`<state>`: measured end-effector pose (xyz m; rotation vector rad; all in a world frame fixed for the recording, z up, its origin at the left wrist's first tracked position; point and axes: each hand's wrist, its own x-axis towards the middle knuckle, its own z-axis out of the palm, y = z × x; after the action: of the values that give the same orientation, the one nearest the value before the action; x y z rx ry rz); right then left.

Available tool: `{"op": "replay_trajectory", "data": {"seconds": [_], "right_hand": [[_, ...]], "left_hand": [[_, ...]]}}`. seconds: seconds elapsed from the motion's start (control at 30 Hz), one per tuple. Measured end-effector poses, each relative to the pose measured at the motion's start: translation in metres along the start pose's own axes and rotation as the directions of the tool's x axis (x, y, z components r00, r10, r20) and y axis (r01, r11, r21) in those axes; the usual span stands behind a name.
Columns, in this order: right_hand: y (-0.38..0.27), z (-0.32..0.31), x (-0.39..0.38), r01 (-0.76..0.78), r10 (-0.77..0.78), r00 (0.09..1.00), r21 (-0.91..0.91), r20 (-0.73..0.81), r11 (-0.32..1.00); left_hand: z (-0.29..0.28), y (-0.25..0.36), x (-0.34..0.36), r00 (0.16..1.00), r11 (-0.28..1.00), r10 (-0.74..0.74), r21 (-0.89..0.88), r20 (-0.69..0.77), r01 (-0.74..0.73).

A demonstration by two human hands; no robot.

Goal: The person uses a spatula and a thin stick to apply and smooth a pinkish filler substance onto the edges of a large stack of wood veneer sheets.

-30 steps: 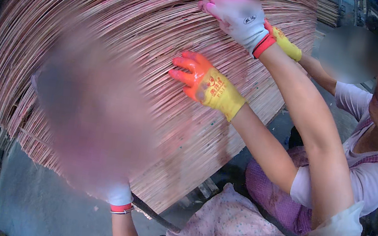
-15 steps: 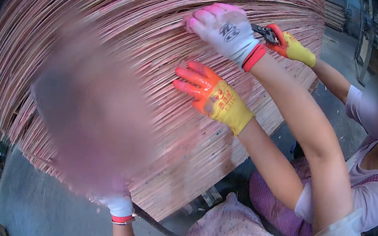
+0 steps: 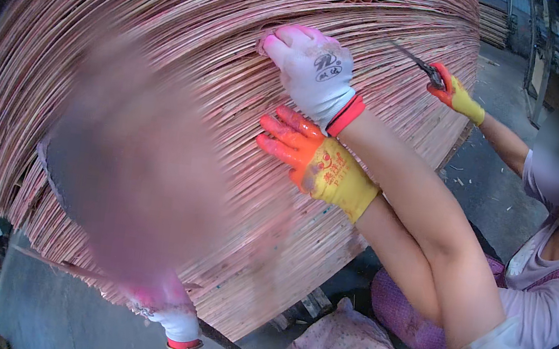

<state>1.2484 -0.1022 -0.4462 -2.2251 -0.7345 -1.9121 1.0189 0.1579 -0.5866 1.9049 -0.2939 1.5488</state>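
Observation:
A tall stack of thin wooden sheets [image 3: 192, 36], pink-stained along its layered edges, fills most of the view. My right hand [image 3: 312, 73], in a white glove with pink fingers and a red cuff, is against the edges with its fingers curled in; what they hold, if anything, is hidden. At the stack's lower edge is my left hand [image 3: 171, 312], in a matching glove with a bracelet at the wrist. A blurred patch covers its fingers. A thin brown strip [image 3: 42, 258] sticks out left of it.
At the right, a co-worker in yellow and orange gloves lays one hand [image 3: 320, 162] on the stack, under my right forearm. Their other hand [image 3: 456, 95] holds a dark bladed tool [image 3: 418, 62]. A dark rod [image 3: 229, 343] runs beside a patterned cloth [image 3: 342, 345].
My right hand has moved down and slightly left along the edges. The co-worker's tool has moved right, away from my hand, and their flat hand has slid slightly down.

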Motion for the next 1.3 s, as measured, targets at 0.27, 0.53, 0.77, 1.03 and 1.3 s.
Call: {"op": "replay_trajectory", "data": {"seconds": [0.27,0.53,0.77,1.03,1.3], "right_hand": [[0.015,0.001,0.002,0.181,-0.181,0.983,-0.111,0.007,0.977],[0.003,0.013,-0.012,0.037,-0.03,0.986,0.039,-0.165,0.999],[0.003,0.004,-0.007,-0.302,0.75,0.661,0.908,-0.019,0.289],[0.038,0.012,-0.021,-0.285,0.455,0.838,0.468,-0.302,0.837],[0.065,-0.006,-0.008,-0.001,0.003,1.0,-0.093,0.022,0.996]], "left_hand": [[0.002,0.006,0.002,0.999,0.999,-0.036,0.016,0.0,0.036],[0.01,0.005,0.011,0.99,0.979,0.138,0.15,0.036,-0.142],[0.0,-0.006,0.004,0.986,0.977,0.164,0.137,0.012,-0.164],[-0.002,-0.029,-0.007,0.989,0.907,-0.148,-0.402,-0.029,0.124],[0.004,-0.02,0.0,0.999,0.982,-0.043,-0.184,-0.012,0.04]]}}
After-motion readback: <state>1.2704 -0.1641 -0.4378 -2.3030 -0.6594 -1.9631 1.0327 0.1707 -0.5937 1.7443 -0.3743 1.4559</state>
